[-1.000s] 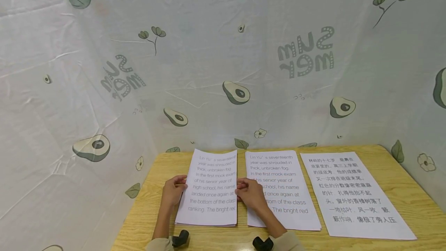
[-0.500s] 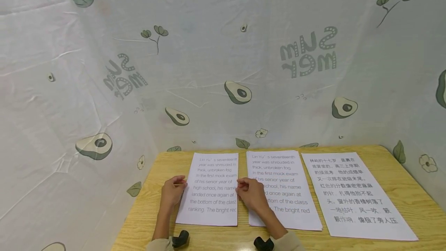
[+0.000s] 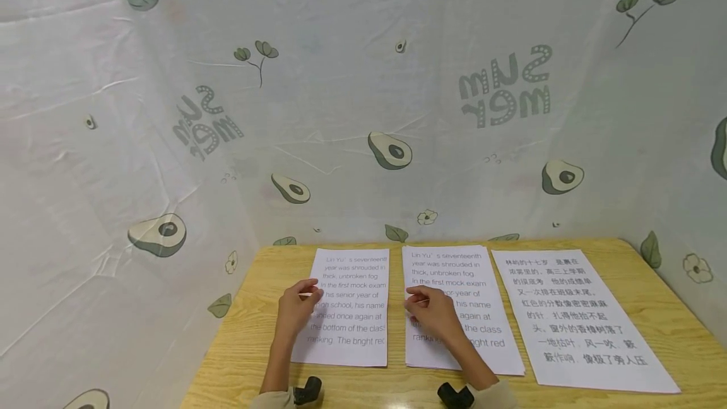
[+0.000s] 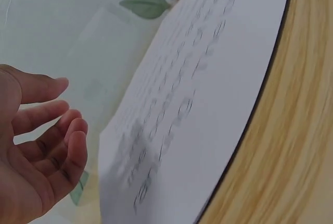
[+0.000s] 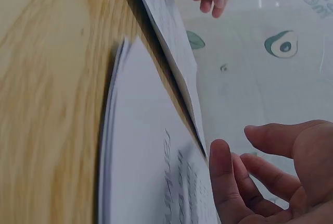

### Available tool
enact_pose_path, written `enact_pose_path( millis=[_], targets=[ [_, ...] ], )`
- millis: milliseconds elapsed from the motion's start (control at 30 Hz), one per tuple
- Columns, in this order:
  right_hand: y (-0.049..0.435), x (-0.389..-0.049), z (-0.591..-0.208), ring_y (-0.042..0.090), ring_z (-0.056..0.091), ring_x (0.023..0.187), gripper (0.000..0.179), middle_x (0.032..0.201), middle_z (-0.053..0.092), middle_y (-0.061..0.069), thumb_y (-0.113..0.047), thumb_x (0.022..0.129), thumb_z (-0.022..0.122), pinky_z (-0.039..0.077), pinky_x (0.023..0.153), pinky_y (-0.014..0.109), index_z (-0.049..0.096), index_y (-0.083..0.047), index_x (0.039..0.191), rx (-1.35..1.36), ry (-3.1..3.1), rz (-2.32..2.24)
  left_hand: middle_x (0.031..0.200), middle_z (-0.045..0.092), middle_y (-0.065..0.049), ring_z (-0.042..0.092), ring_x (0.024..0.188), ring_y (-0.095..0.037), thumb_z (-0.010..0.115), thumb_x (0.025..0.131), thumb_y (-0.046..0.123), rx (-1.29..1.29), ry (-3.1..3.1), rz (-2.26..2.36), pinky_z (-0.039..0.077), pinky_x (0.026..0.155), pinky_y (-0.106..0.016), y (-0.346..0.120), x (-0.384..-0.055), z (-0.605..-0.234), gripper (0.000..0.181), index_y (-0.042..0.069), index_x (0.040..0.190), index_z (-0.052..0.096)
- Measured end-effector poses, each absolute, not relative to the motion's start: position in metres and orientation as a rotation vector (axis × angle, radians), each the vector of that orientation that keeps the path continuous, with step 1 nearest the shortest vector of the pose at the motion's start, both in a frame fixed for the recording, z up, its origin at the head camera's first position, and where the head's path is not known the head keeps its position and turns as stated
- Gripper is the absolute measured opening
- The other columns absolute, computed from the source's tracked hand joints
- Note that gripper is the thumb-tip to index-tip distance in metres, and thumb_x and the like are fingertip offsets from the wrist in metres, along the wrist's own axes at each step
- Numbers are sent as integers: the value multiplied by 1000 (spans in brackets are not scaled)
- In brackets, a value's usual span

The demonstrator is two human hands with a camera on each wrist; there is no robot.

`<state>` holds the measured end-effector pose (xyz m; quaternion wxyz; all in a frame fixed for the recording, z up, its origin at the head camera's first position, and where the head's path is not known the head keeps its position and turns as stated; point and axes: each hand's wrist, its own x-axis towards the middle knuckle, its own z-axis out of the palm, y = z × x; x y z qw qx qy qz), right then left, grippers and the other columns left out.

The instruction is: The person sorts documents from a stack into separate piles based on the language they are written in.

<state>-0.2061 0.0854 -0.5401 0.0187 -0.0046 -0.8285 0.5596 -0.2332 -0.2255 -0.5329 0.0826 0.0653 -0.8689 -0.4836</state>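
Three printed papers lie in a row on the wooden table, short gaps between them. At the 9 o'clock end is the left paper, in English; next at its 3 o'clock comes the middle stack, with the same English opening; at 3 o'clock of that lies the right paper, in Chinese characters, its head leaning toward 11 o'clock. All lie flat. In the right wrist view the middle stack shows several sheet edges, slightly uneven.

The left hand is released, fingers gently bent, thumb set apart from them. It hovers over the left paper's 9 o'clock edge, and in the left wrist view it is clear of the sheet. The right hand is released too, fingers bent, a gap between thumb and forefinger. It is over the middle stack's 8 o'clock part, fingertips toward 10 o'clock; whether any fingertip touches the page I cannot tell. A soft shadow falls on the print in both wrist views.

Pale sleeves and black fittings show at both wrists. At 12 o'clock, past the table, hangs a cloth printed with avocados, leaves and mirrored "summer" lettering.
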Motion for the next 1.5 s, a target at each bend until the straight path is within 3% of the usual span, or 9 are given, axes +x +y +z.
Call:
enact_pose_path(
  millis=[433, 667, 1167, 1400, 1500],
  targets=[
    [150, -198, -530, 19, 75, 85, 39, 104, 77, 13, -11, 98, 74, 65, 69, 28, 70, 5, 134, -115, -2619, 1644, 105, 76, -10, 70, 82, -18, 77, 97, 16, 85, -2592, -1546, 58, 64, -23, -159, -240, -534, 37, 2, 131, 74],
    [183, -195, -528, 17, 75, 78, 45, 110, 78, 16, -18, 100, 73, 59, 64, 23, 68, 5, 138, -167, -2685, 1502, 106, 75, -9, 69, 82, -17, 77, 98, 17, 41, -2584, -1637, 59, 65, -24, -125, -241, -537, 37, 2, 132, 74],
    [237, -182, -531, 15, 74, 82, 50, 120, 73, 23, -22, 102, 70, 56, 64, 23, 63, 7, 142, -297, -2718, 1375, 101, 75, -6, 67, 77, -10, 79, 95, 15, -98, -2580, -1736, 55, 61, -23, -64, -238, -548, 38, -1, 129, 74],
    [248, -182, -535, 40, 74, 108, 49, 118, 75, 23, -23, 100, 71, 54, 71, 27, 67, 8, 138, -316, -2764, 1253, 98, 73, -1, 66, 80, -8, 79, 96, 16, -55, -2630, -1667, 54, 66, -21, -49, -237, -553, 37, 0, 129, 75],
    [250, -182, -538, 40, 74, 109, 48, 114, 76, 22, -22, 99, 71, 54, 73, 28, 68, 10, 135, -309, -2773, 1238, 98, 71, -1, 65, 83, -8, 79, 96, 16, -70, -2646, -1632, 54, 67, -20, -46, -235, -555, 36, -1, 128, 75]
  ],
)
